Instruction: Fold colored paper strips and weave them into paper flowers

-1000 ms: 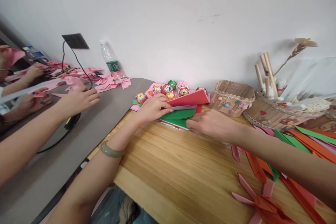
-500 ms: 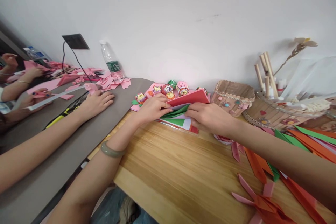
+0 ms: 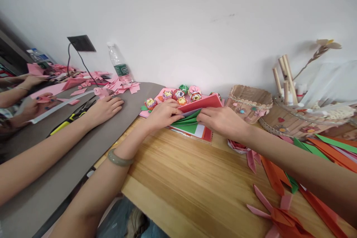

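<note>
A stack of coloured paper lies by the wall end of the wooden table, with a raised red sheet on top and green sheets fanned below it. My left hand, with a green bangle on the forearm, pinches the left edge of the stack between thumb and fingers. From the right, my right hand has its fingers bent around the edges of the green sheets; its fingertips are partly hidden. Just behind the stack sit several folded paper flowers on pink paper.
Two wooden-stick baskets stand at the right. Folded paper strips and an orange-and-pink paper piece lie nearer me. On the grey table, a co-worker's hand holds a pink glue gun beside a water bottle and pink scraps.
Both hands stay at the stack. The right fingers have shifted slightly, and the green sheets' edges show a little more spread. The view has moved slightly.
</note>
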`<state>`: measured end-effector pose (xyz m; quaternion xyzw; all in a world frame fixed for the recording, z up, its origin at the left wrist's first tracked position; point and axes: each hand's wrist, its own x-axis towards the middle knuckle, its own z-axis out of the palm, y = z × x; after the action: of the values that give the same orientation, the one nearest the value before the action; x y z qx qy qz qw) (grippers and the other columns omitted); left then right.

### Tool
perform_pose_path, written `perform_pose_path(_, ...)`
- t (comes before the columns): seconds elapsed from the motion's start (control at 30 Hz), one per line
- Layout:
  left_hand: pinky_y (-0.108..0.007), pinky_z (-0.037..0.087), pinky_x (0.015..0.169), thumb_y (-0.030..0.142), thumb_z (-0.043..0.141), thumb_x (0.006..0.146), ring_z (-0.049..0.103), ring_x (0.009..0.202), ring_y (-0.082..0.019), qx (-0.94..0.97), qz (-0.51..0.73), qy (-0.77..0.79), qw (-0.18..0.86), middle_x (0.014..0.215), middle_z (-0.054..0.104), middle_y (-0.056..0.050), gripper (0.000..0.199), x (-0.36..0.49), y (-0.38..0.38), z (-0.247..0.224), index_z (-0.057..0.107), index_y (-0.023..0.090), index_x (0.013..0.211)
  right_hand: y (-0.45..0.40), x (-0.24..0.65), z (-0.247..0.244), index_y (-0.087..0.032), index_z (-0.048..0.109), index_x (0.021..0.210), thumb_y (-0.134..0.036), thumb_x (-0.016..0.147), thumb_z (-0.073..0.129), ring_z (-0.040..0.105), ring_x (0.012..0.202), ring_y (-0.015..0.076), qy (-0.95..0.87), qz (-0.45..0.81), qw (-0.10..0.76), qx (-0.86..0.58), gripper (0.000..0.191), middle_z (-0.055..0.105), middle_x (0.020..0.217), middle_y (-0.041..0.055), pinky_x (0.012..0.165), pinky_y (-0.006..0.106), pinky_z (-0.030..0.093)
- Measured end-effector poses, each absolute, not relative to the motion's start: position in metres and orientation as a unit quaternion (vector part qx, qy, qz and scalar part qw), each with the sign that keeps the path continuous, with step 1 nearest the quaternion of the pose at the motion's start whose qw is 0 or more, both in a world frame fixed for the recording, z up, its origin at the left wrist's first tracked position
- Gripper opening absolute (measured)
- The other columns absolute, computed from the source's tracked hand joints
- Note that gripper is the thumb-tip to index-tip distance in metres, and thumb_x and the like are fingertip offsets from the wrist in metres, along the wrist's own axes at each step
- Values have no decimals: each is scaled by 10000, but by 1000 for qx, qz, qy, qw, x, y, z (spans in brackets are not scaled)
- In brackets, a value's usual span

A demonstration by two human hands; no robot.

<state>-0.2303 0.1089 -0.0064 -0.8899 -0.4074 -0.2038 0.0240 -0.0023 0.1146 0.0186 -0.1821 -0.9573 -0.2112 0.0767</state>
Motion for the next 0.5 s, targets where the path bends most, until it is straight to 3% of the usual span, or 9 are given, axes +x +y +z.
perform_pose_path(0.2,-314,417,773,333,466,844,511,884,-189,-890,-209,-405,22,738,610,-35,276,-230,108,-6,675,193,732,119,-3,17,-102,609,806,-211,908,406,545,640,161,-954,-225,89,-176,251,628,733,64,531,277,287)
perform_pose_path(0.37,-318,424,799,367,419,863,521,912,-187,-888,-228,-400,8,783,631,-47,338,-229,106,-5,685,191,750,120,-3,17,-98,624,785,-97,876,413,551,625,170,-952,-244,83,-166,230,636,722,65,526,289,288)
perform_pose_path(0.5,-343,422,825,487,509,780,537,910,-203,-888,-234,-396,-5,782,643,-48,348,-231,108,-8,693,192,760,123,-3,17,-104,635,823,-54,846,433,559,652,174,-951,-252,84,-161,209,647,741,62,523,287,297)
